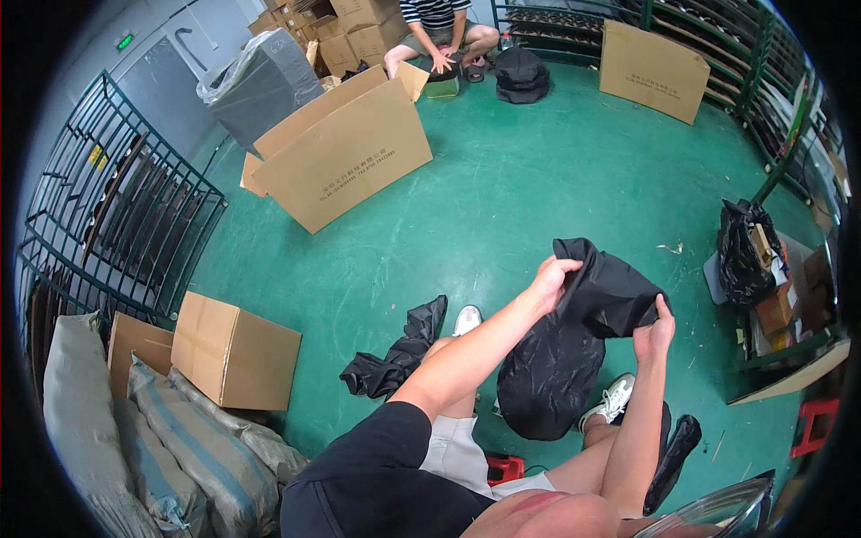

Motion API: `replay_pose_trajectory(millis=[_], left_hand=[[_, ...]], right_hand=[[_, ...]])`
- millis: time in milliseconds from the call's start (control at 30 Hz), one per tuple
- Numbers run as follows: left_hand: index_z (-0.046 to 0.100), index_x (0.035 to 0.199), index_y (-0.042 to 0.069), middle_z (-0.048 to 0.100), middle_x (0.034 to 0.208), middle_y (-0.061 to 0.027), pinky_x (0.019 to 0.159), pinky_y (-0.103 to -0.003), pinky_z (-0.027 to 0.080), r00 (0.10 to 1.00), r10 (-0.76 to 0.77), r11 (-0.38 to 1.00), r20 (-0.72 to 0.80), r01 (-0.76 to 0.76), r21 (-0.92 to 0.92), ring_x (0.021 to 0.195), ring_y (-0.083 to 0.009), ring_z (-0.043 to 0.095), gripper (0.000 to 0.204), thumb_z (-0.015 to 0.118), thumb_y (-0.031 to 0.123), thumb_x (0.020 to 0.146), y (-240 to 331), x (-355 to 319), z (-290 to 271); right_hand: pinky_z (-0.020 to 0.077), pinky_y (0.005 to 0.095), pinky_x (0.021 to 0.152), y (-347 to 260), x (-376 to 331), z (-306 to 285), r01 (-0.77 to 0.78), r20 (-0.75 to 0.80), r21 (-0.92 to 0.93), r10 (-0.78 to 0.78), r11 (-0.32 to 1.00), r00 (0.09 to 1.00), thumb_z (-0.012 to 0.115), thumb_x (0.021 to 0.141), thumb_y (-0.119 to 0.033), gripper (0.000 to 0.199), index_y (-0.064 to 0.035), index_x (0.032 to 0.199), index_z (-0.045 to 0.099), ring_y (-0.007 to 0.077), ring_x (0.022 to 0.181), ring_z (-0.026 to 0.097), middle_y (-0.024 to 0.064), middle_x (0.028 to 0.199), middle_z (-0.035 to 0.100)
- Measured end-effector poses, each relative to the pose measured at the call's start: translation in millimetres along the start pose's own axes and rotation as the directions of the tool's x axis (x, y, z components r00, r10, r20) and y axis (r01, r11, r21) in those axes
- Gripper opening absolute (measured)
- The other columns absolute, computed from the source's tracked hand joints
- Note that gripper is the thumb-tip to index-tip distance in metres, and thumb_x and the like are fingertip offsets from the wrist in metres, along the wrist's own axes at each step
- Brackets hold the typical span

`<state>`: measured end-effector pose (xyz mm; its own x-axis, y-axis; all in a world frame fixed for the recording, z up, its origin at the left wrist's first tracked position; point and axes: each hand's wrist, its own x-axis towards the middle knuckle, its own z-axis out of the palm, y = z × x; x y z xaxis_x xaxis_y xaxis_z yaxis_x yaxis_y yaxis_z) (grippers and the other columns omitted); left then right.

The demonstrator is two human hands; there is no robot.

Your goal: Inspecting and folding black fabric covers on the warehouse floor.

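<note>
Lt bright, even | sheen on blk cloth [551, 381] | edges bent, corners dk

The black cloth [619, 287] right of centre looks thin and smooth, with a soft sheen. The green floor [493, 197] is smooth and faintly glossy. The open carton [350, 157], upper left, is matt cardboard; the sacks [202, 448], lower left, rough woven plastic; the bag [746, 269], far right, crinkled shiny plastic.

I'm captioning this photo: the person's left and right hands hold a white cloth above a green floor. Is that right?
Not quite: the head view shows the cloth is black, not white. The left hand and right hand do hold it above a green floor.
</note>
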<state>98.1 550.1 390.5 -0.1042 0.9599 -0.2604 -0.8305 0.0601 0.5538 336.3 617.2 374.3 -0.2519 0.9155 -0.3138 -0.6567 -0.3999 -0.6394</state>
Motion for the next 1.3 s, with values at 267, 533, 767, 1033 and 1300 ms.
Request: replay_pose_trajectory(millis=[267,533,767,1033,1300], left_hand=[[0.063,0.105,0.003,0.070,0.095,-0.0111,0.075,-0.040,0.057,1.000,-0.016,0.997,-0.026,0.014,-0.077,0.082,-0.0240,0.069,0.023,0.065,0.022,0.092,-1,-7,9],[0.063,0.107,-0.006,0.069,0.105,-0.0211,0.089,-0.046,0.056,0.992,-0.121,0.965,0.034,0.126,-0.231,0.094,-0.0325,0.069,0.031,0.057,0.022,0.095,17,6,-5],[0.062,0.104,-0.006,0.069,0.100,-0.0201,0.083,-0.045,0.058,0.998,-0.023,0.987,-0.066,0.012,-0.157,0.092,-0.0325,0.069,0.022,0.057,0.014,0.095,2,29,-3],[0.064,0.104,0.000,0.070,0.099,-0.0100,0.078,-0.038,0.056,0.950,0.310,0.948,0.029,-0.311,0.068,0.088,-0.0225,0.069,0.025,0.060,0.024,0.097,24,-9,31],[0.061,0.112,-0.009,0.067,0.109,-0.0185,0.089,-0.039,0.048,0.853,0.244,0.929,-0.461,-0.069,0.365,0.102,-0.0274,0.063,0.040,0.064,0.026,0.092,-77,-3,-87]], right_hand=[[0.0483,0.0412,0.099,-16,-29,19,0.052,0.143,0.149,-0.073,0.988,0.987,0.061,0.095,-0.018,0.026,-0.0013,0.115,0.064,0.0261,0.108,0.063,0.0114,0.117,0.066],[0.0511,0.0442,0.093,12,15,28,-0.043,0.073,0.169,0.031,0.985,0.997,0.054,0.096,-0.011,0.021,0.0029,0.111,0.061,0.0277,0.104,0.064,0.0140,0.110,0.067],[0.0478,0.0395,0.075,9,30,39,0.059,0.012,0.072,-0.060,0.996,0.998,0.055,0.097,-0.011,0.013,-0.0022,0.104,0.060,0.0255,0.087,0.062,0.0119,0.099,0.065],[0.0438,0.0422,0.100,-25,20,56,0.043,0.361,0.200,-0.114,0.979,0.925,0.052,0.096,-0.018,0.026,-0.0009,0.112,0.063,0.0267,0.110,0.061,0.0118,0.114,0.068],[0.0546,0.0477,0.080,74,67,-56,-0.296,-0.252,-0.119,0.259,0.948,0.932,0.054,0.091,-0.019,0.024,0.0002,0.104,0.062,0.0306,0.087,0.068,0.0139,0.101,0.067]])
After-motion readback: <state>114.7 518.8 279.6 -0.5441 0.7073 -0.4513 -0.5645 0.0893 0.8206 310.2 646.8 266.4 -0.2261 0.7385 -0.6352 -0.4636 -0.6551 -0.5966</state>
